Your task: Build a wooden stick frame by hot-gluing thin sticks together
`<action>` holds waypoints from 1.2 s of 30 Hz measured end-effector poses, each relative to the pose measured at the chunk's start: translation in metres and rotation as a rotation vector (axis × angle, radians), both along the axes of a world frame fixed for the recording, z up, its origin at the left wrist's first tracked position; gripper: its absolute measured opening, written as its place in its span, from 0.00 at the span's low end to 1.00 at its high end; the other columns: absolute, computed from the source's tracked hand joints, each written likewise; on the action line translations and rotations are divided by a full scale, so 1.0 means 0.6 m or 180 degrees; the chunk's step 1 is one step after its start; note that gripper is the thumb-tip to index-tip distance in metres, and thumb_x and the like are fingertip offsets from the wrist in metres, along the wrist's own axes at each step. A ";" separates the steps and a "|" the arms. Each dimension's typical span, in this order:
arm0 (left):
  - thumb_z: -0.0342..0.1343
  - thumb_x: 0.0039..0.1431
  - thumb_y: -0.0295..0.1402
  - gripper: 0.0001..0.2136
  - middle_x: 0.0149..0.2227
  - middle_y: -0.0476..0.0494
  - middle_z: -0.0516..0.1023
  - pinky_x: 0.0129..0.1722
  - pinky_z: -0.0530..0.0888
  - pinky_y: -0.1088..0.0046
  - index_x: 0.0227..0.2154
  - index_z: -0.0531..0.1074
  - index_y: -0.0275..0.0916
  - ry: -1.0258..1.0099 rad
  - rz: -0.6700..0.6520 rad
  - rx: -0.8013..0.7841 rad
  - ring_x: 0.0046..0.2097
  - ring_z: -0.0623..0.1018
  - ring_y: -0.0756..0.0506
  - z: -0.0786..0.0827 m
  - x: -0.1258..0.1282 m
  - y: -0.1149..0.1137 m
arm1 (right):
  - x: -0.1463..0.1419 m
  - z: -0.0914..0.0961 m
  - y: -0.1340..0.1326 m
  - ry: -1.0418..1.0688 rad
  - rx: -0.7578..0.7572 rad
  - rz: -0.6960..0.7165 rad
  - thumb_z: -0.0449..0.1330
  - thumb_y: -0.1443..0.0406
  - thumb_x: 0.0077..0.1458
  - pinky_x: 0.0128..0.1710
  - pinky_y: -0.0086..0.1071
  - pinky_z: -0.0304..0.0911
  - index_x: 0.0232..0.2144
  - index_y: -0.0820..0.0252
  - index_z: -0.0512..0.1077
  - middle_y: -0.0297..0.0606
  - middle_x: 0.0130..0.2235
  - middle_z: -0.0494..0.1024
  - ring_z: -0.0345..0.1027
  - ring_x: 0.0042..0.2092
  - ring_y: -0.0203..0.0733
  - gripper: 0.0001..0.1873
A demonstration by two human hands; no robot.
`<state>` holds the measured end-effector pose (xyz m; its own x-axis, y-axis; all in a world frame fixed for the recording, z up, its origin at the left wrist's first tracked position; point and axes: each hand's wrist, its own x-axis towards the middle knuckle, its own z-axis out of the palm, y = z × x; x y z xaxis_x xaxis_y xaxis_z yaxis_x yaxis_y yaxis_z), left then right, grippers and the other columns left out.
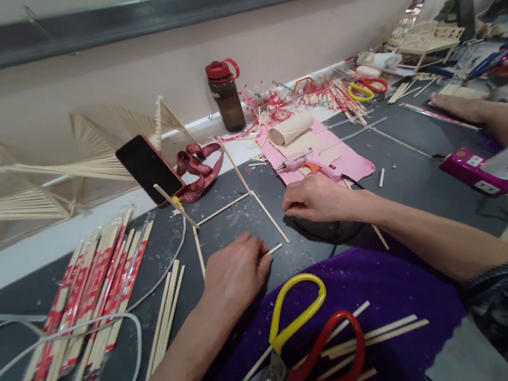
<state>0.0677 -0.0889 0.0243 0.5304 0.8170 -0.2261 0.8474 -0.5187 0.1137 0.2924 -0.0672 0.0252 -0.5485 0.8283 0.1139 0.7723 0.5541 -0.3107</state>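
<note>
My left hand (pixel 237 266) is closed on a thin wooden stick (pixel 274 249), whose short end juts out to the right past the fingertips. Just beyond it stands a frame of joined sticks (pixel 223 210), with some sticks lying flat and others rising up. My right hand (pixel 315 200) hovers or rests right of the frame, its fingers curled together; anything inside them is hidden. Close behind that hand, a pink glue gun (pixel 309 160) lies on a pink sheet (pixel 355 162). Another stick (pixel 379 236) passes beneath my right forearm.
Scissors (pixel 300 311) and loose sticks lie on purple cloth (pixel 382 279) before me. Wrapped chopsticks (pixel 84 299) and a white cable (pixel 137 335) are left. Behind are a phone (pixel 150 170), bottle (pixel 227 99) and stick structure (pixel 87 161). A co-worker's hand (pixel 456 106) is right.
</note>
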 end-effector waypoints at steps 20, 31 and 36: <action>0.44 0.61 0.36 0.11 0.36 0.46 0.74 0.29 0.63 0.72 0.34 0.71 0.40 -0.0224 -0.0126 0.0168 0.35 0.76 0.47 -0.019 0.013 -0.005 | -0.031 -0.015 -0.015 -0.0712 0.0188 0.0766 0.54 0.65 0.56 0.27 0.31 0.45 0.33 0.59 0.73 0.36 0.31 0.73 0.64 0.33 0.36 0.08; 0.43 0.60 0.36 0.11 0.35 0.46 0.74 0.28 0.63 0.71 0.33 0.71 0.40 -0.0162 -0.0206 0.0259 0.34 0.76 0.46 -0.023 0.012 -0.002 | -0.027 -0.019 -0.013 -0.0495 0.0070 0.0744 0.54 0.65 0.56 0.28 0.30 0.46 0.33 0.58 0.73 0.35 0.31 0.73 0.64 0.33 0.36 0.08; 0.43 0.60 0.36 0.11 0.35 0.46 0.74 0.28 0.63 0.71 0.33 0.71 0.40 -0.0215 -0.0227 0.0317 0.33 0.75 0.46 -0.021 0.010 -0.002 | -0.025 -0.013 -0.015 -0.0308 0.0018 0.0718 0.54 0.63 0.56 0.30 0.30 0.49 0.34 0.59 0.74 0.36 0.32 0.73 0.64 0.35 0.37 0.09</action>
